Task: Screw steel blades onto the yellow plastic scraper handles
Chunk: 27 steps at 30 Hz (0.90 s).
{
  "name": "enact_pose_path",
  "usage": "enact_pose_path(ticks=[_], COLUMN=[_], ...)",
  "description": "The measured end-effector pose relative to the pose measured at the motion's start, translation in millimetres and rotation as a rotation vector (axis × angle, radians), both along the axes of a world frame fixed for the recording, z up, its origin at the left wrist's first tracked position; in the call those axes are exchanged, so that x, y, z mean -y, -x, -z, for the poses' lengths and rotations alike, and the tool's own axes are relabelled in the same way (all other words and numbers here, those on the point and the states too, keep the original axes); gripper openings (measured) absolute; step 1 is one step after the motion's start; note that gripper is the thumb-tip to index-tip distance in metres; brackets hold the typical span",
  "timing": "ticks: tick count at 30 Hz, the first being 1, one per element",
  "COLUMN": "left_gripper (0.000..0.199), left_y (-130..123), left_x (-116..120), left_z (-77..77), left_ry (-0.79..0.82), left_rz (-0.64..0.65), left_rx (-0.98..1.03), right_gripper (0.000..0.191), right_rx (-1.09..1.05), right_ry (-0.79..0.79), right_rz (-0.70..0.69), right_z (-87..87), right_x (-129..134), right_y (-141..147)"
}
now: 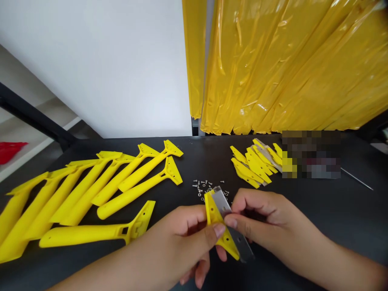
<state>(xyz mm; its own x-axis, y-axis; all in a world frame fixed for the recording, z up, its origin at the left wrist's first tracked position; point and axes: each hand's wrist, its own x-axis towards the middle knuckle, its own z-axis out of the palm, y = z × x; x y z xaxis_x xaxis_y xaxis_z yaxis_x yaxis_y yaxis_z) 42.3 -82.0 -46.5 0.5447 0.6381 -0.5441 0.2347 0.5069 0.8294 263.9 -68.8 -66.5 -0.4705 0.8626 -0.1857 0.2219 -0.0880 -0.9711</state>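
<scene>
Yellow plate [214,215] above the table [209,157] is pinched in the half-curled left hand [188,237], seemingly for steadiness; the blade [222,201] against it is gripped by the curled right hand [266,218].

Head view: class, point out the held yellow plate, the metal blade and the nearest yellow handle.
Yellow plate [215,216], head view: upper part, just below a hole.
Metal blade [220,199], head view: flat face, upper part.
Nearest yellow handle [85,233], head view: middle of its grip.
</scene>
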Motion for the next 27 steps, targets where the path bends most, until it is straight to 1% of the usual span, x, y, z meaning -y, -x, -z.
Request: enact_pose_path(ticks=[4, 9, 14, 17, 22, 27], left_gripper=[0.041, 0.035, 0.035, 0.036, 0.044, 0.043], left_y=[-1, -1, -1, 0, 1, 1], left_x=[2, 3, 5, 8, 13, 14], left_z=[2.0, -0.6, 0.3, 3.9, 9.2, 6.6], left_ry=[-0.019, -0.027, -0.061, -0.076, -0.089, -0.011], left_rz=[0.021, 0.034, 0.024, 0.017, 0.025, 0.002], left_rx=[-0.036, -0.057, -0.053, -0.071, -0.178, -0.117], right_gripper=[0.035, 0.037, 0.038, 0.037, 0.036, 0.03], right_rx=[0.016, 0.052, 0.1, 0.099, 0.04, 0.06], right_ry=[-0.036, -0.048, -0.072, -0.054, -0.006, 0.05], right_rz=[-0.015, -0.017, -0.028, -0.039, -0.066, -0.09], right_z=[4.9, 7.4, 8.9, 8.5, 6.3, -3.4], right_x=[1, -1, 1, 2, 5, 10], right_y=[3, 2, 1, 1, 3, 6])
